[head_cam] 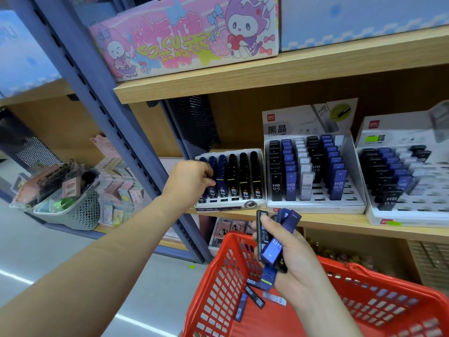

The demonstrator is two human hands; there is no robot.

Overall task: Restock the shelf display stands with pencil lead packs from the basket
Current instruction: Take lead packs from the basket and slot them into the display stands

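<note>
My left hand [192, 177] reaches to the leftmost display stand [230, 205], fingers pinched on a dark blue lead pack in its left column. My right hand [289, 254] hovers over the red basket [218, 276], shut on a bunch of blue and black pencil lead packs [271, 249]. Several loose lead packs [250, 297] lie on the basket's floor. Two white stands, the middle stand [315, 205] and the right stand [379, 215], hold rows of black, blue and white HB 0.5 packs.
The wooden shelf [340, 224] carries the stands; a blue metal upright [116, 132] rises left of them. A pink cartoon box [184, 37] sits on the shelf above. A grey basket [73, 210] of small goods stands at the left.
</note>
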